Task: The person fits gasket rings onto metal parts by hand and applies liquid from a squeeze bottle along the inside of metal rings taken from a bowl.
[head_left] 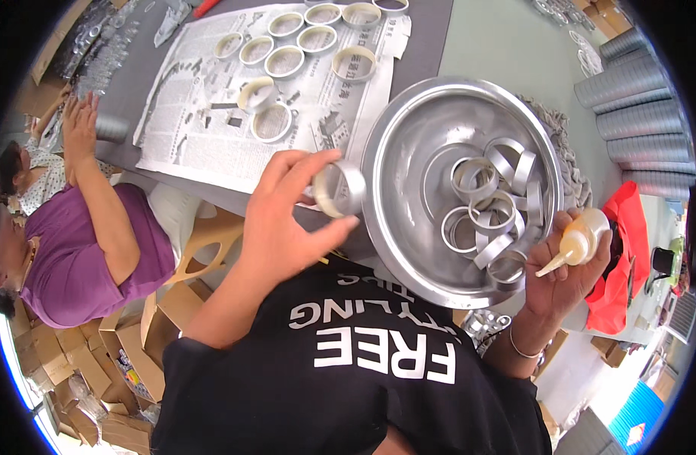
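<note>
Holding ring [339, 189] beside bowl rim [372, 163]

Top ring [392, 4] cut by edge (newspaper [188, 121] print unreadable).

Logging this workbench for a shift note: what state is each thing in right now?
Left hand: shut on metal ring, lifted beside the basin.
Right hand: shut on glue bottle, nozzle pointing down-left.
Steel basin: holds a loose pile of bare rings.
Newspaper: spread flat, carries rings laid out in rows.
Ribbed tubes: stacked lying down.
</note>
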`<act>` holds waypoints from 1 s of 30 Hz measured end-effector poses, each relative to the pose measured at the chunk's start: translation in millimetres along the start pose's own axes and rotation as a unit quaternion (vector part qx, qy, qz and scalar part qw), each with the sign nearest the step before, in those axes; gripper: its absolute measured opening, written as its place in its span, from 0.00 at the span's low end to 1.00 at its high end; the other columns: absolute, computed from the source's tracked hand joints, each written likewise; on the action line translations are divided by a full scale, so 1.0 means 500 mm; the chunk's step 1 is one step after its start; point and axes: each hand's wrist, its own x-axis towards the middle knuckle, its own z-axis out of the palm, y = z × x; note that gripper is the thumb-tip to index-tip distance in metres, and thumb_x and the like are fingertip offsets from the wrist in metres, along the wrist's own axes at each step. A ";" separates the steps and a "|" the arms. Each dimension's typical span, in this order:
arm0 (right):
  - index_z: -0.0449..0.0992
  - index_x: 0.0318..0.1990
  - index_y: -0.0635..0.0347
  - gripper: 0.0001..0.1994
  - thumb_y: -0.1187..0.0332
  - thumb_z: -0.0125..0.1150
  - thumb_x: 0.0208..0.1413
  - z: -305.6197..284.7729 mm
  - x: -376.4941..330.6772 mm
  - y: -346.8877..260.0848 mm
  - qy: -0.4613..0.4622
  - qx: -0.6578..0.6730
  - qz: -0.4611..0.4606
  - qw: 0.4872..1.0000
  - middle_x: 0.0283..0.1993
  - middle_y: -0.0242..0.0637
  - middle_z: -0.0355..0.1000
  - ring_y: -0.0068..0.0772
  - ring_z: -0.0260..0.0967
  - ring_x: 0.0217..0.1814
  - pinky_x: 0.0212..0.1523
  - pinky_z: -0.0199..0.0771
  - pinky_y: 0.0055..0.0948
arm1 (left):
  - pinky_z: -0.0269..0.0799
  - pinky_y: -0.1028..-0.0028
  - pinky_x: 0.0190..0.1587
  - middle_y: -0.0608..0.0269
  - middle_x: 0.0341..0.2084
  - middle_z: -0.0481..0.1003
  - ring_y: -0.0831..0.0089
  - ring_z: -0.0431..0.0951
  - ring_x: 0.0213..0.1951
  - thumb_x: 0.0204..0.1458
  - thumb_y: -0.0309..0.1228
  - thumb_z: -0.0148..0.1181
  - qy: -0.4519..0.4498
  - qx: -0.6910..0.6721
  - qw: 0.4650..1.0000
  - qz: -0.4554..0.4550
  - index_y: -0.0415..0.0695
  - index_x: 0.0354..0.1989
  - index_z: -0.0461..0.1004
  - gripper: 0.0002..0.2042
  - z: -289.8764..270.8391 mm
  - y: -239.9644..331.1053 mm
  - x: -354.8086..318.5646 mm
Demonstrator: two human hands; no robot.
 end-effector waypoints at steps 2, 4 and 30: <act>0.64 0.46 0.69 0.27 0.48 0.40 0.60 0.000 -0.002 -0.004 0.016 -0.003 -0.015 1.000 0.35 0.44 0.67 0.22 0.59 0.14 0.14 0.59 0.19 | 0.73 0.71 0.38 0.56 0.42 0.65 0.63 0.71 0.41 0.32 0.30 0.68 -0.039 0.076 0.994 -0.067 0.46 0.51 0.69 0.30 -0.017 -0.045 0.002; 0.64 0.46 0.70 0.27 0.48 0.41 0.60 -0.013 -0.005 -0.014 0.030 -0.004 -0.024 0.999 0.35 0.44 0.67 0.22 0.59 0.14 0.14 0.60 0.19 | 0.70 0.67 0.43 0.55 0.44 0.64 0.58 0.69 0.44 0.34 0.30 0.67 0.000 0.269 0.959 -0.093 0.46 0.53 0.67 0.31 -0.018 -0.078 0.015; 0.60 0.46 0.68 0.31 0.43 0.49 0.52 0.008 -0.025 0.010 0.040 -0.118 -0.238 0.963 0.38 0.49 0.64 0.28 0.64 0.19 0.17 0.70 0.21 | 0.75 0.68 0.40 0.54 0.40 0.72 0.63 0.75 0.41 0.42 0.41 0.65 -0.252 -0.286 0.919 -0.096 0.36 0.50 0.64 0.30 0.141 0.084 0.114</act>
